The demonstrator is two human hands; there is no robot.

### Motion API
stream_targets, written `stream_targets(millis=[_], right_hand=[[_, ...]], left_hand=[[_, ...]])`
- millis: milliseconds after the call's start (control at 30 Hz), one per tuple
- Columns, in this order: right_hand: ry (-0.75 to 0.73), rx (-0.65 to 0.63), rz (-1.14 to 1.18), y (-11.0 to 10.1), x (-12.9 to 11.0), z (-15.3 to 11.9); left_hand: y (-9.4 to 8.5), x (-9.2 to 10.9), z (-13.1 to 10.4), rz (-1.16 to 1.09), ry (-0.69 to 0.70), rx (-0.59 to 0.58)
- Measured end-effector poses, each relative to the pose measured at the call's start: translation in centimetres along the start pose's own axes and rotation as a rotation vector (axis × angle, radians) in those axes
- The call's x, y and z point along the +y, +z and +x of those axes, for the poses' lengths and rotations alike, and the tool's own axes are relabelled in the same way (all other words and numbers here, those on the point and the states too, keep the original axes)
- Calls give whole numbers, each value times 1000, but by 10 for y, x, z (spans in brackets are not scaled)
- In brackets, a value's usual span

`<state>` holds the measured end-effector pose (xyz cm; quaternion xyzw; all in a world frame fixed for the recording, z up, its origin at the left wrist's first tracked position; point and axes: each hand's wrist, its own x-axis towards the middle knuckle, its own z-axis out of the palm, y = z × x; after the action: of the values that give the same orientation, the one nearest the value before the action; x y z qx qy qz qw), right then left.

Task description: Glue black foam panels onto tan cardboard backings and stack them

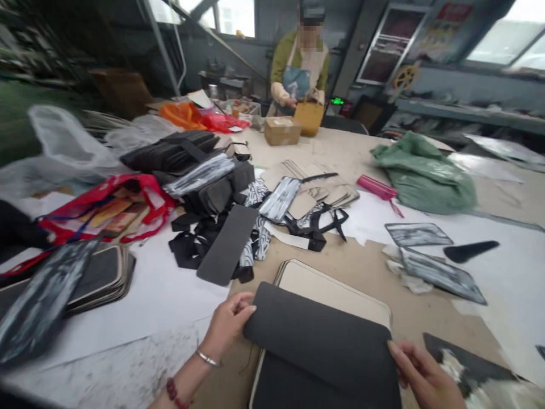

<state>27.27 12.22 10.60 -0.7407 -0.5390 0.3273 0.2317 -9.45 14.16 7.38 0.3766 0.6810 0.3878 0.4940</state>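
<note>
A black rounded panel (319, 326) lies across a stack of flat pieces, and both my hands hold it by its short ends. My left hand (230, 318) pinches its left end between thumb and fingers. At the right end, my right hand (419, 369) grips the edge with its thumb on top. Behind the panel, the stack shows a beige piece (336, 292) with rounded corners. Nearer to me, the lower part of the stack is a black piece (310, 380). A similar dark grey strip (229, 244) rests farther off among black and patterned scraps.
At left are a red bag (145, 221) and dark panels (106, 272). Glue-streaked pieces (443, 275) and a black tool-like shape (470, 250) lie at right. A green bag (426, 173) sits behind them. A co-worker (300, 68) stands across the table beside a yellow bag (309, 118).
</note>
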Motion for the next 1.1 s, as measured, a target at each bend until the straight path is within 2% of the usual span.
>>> stream_targets(millis=[233, 367, 533, 700, 900, 1100], right_hand=[[79, 151, 95, 9, 42, 48], [94, 222, 47, 11, 52, 61], [92, 244, -87, 17, 44, 66], [74, 200, -97, 19, 41, 65], [49, 147, -126, 18, 44, 64], [-12, 184, -249, 27, 53, 65]], left_hand=[[61, 29, 47, 193, 115, -65], [80, 32, 64, 340, 108, -81], [85, 25, 72, 487, 117, -100], [83, 19, 74, 504, 121, -136], [83, 22, 70, 493, 135, -133], [86, 22, 70, 542, 151, -108]])
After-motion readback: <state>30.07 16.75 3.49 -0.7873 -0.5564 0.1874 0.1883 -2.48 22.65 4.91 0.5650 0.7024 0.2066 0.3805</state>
